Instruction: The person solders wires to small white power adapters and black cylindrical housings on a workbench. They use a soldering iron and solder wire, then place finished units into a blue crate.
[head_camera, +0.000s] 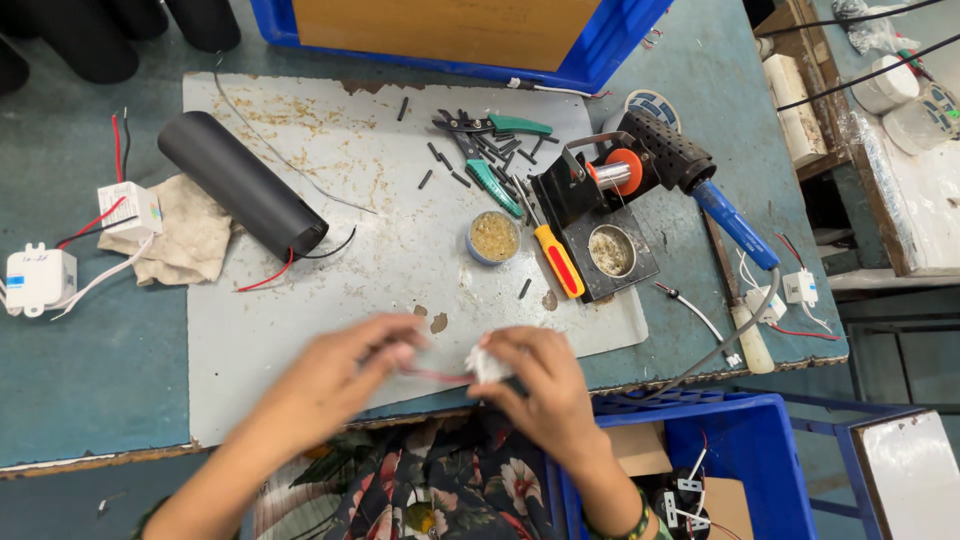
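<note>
Both hands low over bench edge, L hand (345, 365) fingers pinching red wire (438, 376), R hand (535, 385) fingers round small white part (487, 364).

Black tube (243, 184), green pliers (492, 150), yellow screwdriver (556, 257) on mat (400, 270).

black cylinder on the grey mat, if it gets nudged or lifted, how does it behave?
The black cylinder lies on its side on the grey mat, so it would probably roll if nudged. Red and black wires trail loosely from its open end and would likely drag or snag.
</note>
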